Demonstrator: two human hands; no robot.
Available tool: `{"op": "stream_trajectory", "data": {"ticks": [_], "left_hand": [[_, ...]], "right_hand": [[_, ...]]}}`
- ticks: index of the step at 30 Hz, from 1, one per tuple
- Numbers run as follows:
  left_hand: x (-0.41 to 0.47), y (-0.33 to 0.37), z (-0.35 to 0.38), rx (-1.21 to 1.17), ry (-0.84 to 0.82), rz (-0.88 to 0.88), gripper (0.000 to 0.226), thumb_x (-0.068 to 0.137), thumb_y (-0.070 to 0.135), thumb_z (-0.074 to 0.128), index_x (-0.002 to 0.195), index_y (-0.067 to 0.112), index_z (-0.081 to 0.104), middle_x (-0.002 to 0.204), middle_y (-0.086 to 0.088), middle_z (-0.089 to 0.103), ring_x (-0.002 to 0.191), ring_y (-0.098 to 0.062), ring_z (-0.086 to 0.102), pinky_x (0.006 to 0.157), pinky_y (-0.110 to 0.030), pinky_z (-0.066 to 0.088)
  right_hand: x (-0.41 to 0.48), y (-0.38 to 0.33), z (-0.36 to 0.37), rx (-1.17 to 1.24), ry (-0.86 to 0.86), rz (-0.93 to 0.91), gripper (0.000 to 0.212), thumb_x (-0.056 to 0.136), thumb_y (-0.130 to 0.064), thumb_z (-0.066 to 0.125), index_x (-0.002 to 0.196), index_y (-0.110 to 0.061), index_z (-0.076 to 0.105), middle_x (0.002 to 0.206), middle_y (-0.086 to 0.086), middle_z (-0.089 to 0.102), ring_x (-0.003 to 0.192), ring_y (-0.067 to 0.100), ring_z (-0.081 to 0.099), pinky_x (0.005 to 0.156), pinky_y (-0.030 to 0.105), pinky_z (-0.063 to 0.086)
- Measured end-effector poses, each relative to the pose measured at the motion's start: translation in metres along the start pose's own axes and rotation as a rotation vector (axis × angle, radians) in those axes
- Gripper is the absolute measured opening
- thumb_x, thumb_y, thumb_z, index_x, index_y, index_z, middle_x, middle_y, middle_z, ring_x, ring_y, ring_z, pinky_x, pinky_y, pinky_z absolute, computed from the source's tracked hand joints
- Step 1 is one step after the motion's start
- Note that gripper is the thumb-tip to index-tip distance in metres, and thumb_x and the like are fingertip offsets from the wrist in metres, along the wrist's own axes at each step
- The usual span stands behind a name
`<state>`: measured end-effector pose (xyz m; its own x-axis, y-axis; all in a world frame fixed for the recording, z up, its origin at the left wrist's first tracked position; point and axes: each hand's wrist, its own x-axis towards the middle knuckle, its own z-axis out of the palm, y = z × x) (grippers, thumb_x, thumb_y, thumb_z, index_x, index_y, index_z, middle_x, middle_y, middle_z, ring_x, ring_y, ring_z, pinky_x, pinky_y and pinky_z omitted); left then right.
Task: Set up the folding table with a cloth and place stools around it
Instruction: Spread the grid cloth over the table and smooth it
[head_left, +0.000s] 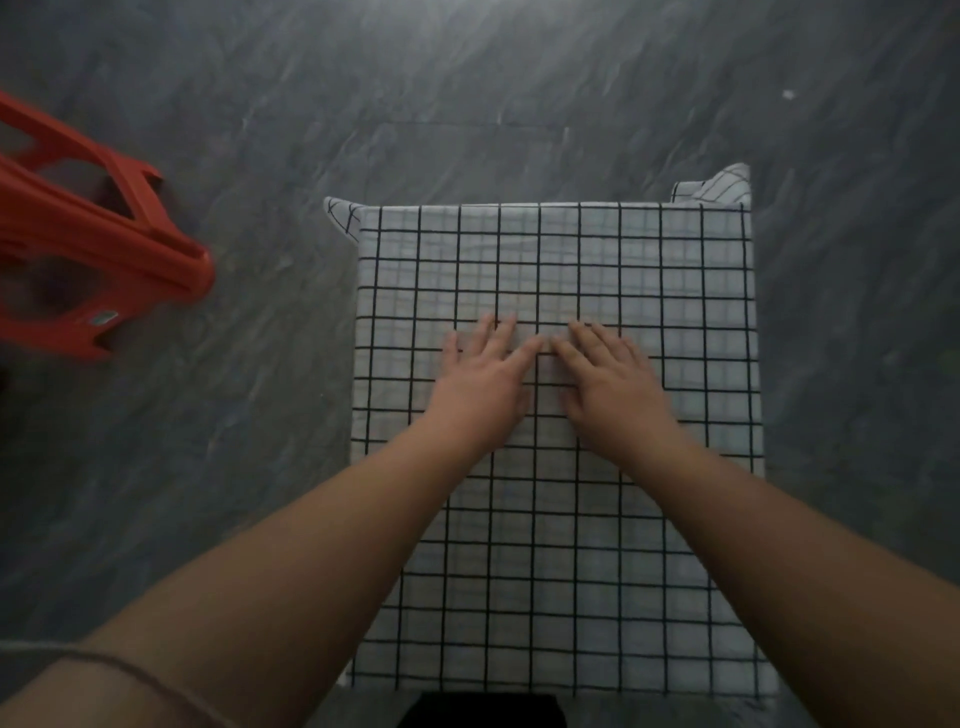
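Both hands flat on the checked cloth, fingers straight, holding nothing.
Left hand and right hand touch; the cloth hides the table; grey floor; red stool cut off at left.

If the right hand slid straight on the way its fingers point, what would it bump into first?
Most likely the left hand. The right hand lies flat on the checked cloth, pointing forward and leftward, and the two forefinger tips nearly touch.
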<state>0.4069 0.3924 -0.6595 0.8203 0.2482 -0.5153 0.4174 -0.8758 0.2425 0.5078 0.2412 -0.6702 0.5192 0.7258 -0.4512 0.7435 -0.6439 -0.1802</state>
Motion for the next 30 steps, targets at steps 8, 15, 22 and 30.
{"op": "stream_trajectory", "data": {"ticks": [8,15,22,30], "left_hand": [[-0.034,-0.043,0.022,0.006,0.05,-0.075,0.064,0.102,0.036,0.039,0.157,0.038,0.006,0.168,0.0,-0.006,0.153,-0.022,-0.009,0.124,-0.046,-0.002],[-0.068,-0.058,0.025,-0.002,0.051,-0.175,0.065,0.101,0.034,0.038,0.159,0.031,0.006,0.168,-0.006,-0.004,0.153,-0.026,-0.005,0.125,-0.045,0.004],[-0.109,0.006,0.047,-0.008,-0.016,0.01,0.073,0.099,0.034,0.048,0.158,0.032,0.005,0.168,-0.001,-0.002,0.153,-0.023,-0.008,0.124,-0.052,0.002],[-0.148,0.003,0.1,0.038,-0.07,-0.026,0.075,0.099,0.043,0.048,0.156,0.041,0.0,0.167,0.004,-0.012,0.152,-0.022,-0.015,0.122,-0.058,-0.001]], "right_hand": [[-0.046,0.064,0.007,0.049,0.042,0.227,0.063,0.099,-0.04,0.042,0.157,-0.03,0.019,0.166,0.002,0.012,0.152,0.022,0.01,0.124,0.041,0.011],[-0.084,0.065,0.009,0.14,0.081,0.36,0.064,0.097,-0.031,0.045,0.156,-0.02,0.023,0.165,0.008,0.016,0.151,0.024,0.013,0.124,0.042,0.014],[-0.126,-0.036,0.032,0.076,-0.034,0.072,0.065,0.1,-0.037,0.039,0.158,-0.031,0.011,0.167,-0.001,0.004,0.153,0.019,0.0,0.124,0.042,0.006],[-0.162,-0.027,0.071,0.041,-0.079,0.088,0.062,0.101,-0.039,0.037,0.157,-0.032,0.013,0.167,0.0,0.005,0.153,0.021,0.001,0.124,0.046,0.009]]}}
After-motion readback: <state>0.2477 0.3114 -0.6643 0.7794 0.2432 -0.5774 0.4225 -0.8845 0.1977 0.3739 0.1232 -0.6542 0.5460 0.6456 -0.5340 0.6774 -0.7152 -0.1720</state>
